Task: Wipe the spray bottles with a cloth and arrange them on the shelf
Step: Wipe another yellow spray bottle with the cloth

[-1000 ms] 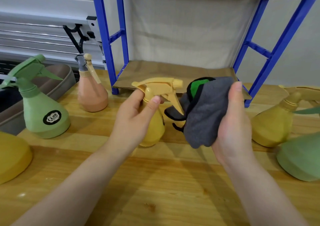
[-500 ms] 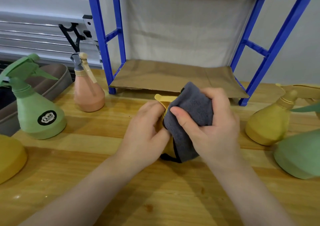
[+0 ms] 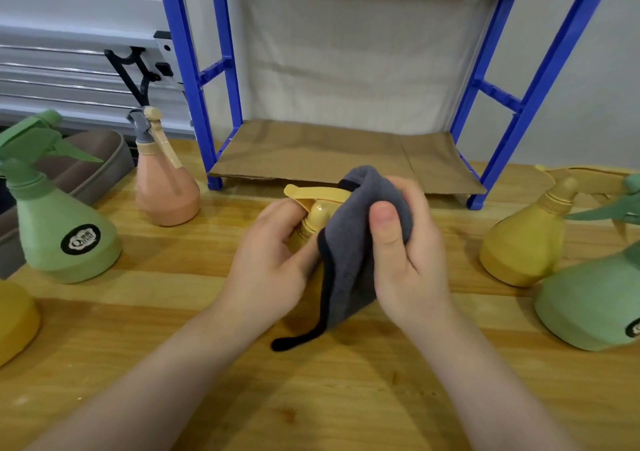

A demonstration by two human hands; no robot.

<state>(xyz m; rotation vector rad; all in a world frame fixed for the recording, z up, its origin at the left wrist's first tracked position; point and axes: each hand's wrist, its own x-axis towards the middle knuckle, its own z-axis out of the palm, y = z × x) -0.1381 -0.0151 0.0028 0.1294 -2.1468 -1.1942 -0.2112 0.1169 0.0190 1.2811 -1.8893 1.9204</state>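
A yellow spray bottle (image 3: pixel 317 213) stands on the wooden table in front of me, mostly hidden by both hands. My left hand (image 3: pixel 270 263) grips its body and neck from the left. My right hand (image 3: pixel 405 253) holds a grey cloth (image 3: pixel 349 253) bunched against the bottle's trigger head, thumb on top of the fabric. The cloth's dark edge trails down onto the table. Behind stands the blue shelf (image 3: pixel 194 80), its lowest board covered with brown cardboard (image 3: pixel 332 153).
At the left stand a green bottle (image 3: pixel 59 229), a pink bottle (image 3: pixel 162 187) and part of a yellow one (image 3: pixel 14 319), with a grey bin (image 3: pixel 104 170) behind. At the right are another yellow bottle (image 3: pixel 526 243) and a green one (image 3: pixel 595 298).
My right hand brought the cloth from beside the bottle onto its trigger head and closed round it. My left hand slid down from the neck to wrap the bottle's body.
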